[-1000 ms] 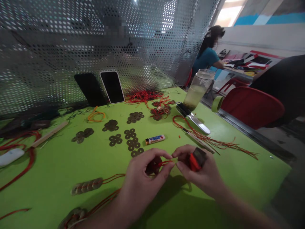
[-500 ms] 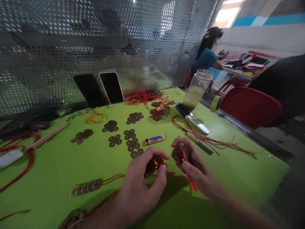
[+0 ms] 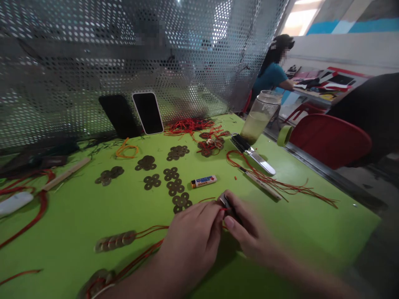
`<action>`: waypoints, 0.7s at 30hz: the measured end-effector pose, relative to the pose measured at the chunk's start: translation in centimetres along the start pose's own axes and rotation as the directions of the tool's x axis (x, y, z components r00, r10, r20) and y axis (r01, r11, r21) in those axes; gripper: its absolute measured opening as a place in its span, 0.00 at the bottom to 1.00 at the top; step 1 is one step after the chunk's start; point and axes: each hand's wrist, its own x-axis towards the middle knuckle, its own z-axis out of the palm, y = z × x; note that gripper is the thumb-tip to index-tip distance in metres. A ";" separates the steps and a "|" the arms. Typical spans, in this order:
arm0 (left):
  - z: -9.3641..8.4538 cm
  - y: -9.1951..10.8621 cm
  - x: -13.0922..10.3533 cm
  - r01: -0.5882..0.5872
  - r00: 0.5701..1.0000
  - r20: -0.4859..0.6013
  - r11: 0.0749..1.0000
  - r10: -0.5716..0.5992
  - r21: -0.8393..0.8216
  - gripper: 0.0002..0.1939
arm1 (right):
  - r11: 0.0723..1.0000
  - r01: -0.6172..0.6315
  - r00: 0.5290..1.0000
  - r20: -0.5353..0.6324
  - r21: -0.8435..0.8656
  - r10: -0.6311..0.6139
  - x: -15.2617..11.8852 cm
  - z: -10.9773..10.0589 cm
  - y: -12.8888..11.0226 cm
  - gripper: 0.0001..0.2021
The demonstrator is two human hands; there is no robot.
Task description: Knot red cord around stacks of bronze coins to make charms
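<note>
My left hand (image 3: 195, 236) is closed, its fingers pinching a red cord (image 3: 223, 209) near the front middle of the table. My right hand (image 3: 249, 232) is closed round small thread snips, whose metal blades (image 3: 223, 200) show at the fingertips, right by the cord. The fingers cover most of the snips. To the left lies a row of overlapping coins (image 3: 115, 241) strung on red cord. By my left forearm is another bunch of coins (image 3: 98, 282) with cord. Beyond my hands, flower-like coin clusters (image 3: 174, 187) lie next to a small printed tube (image 3: 203, 181).
A brush (image 3: 257, 160), a white-handled pen-like tool (image 3: 263, 185) and loose red cords (image 3: 299, 189) lie on the right. An open jar of liquid (image 3: 257, 120) stands behind. Two phones lean on a perforated metal screen (image 3: 193, 74). A person (image 3: 271, 72) sits at another table.
My hands have come together. The right hand has moved left and turned, bringing the snips' blades to the cord in my left hand. A tiny orange piece now shows beyond my right hand.
</note>
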 end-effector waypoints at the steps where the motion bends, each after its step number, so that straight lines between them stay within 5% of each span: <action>1: 0.0 0.0 0.0 -0.001 1.000 0.002 1.000 0.001 0.000 0.11 | 1.000 0.010 1.000 -0.008 -0.015 -0.010 0.0 0.0 0.0 0.15; 14: 0.1 0.4 -0.3 -0.057 0.998 0.012 0.998 0.057 0.006 0.09 | 0.998 0.060 0.988 -0.141 -0.014 -0.062 -0.1 0.2 0.0 0.20; 21: -1.1 0.7 -0.3 0.063 0.997 -0.043 0.995 -0.066 -0.081 0.12 | 0.999 0.036 0.991 -0.130 0.003 -0.035 -0.5 0.2 0.0 0.26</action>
